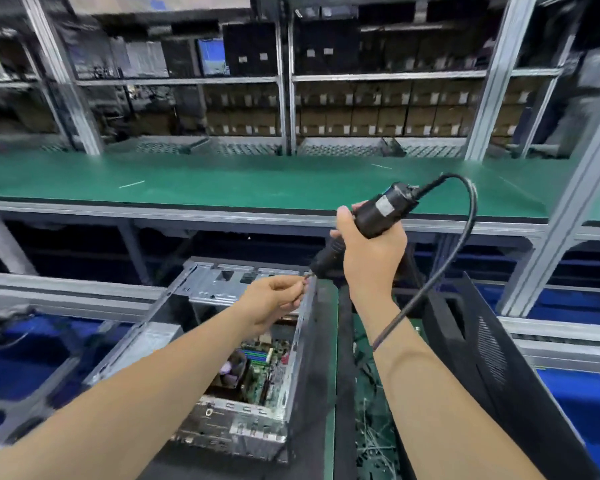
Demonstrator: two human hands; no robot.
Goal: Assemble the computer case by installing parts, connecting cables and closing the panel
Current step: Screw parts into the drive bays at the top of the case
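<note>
Fingers [296,288] of the left hand [272,299] are pinching together right at the bit end of the electric screwdriver [378,213], centre of frame. They are likely seating a screw on the bit, but whatever is being pinched is too small to tell. The right hand [373,252] is wrapping its fingers round the driver body and tilting it down-left so the tip is meeting the left hand. The cable [466,233] is looping from the driver's top down past the right wrist. The computer case [222,424] is lying open at lower centre, directly below both hands, and the motherboard [267,368] is showing inside. The black side panel [482,358] is leaning at lower right, not yet fitted, so the closing step is still pending. The green bench [222,181] is running across mid frame behind.
</note>
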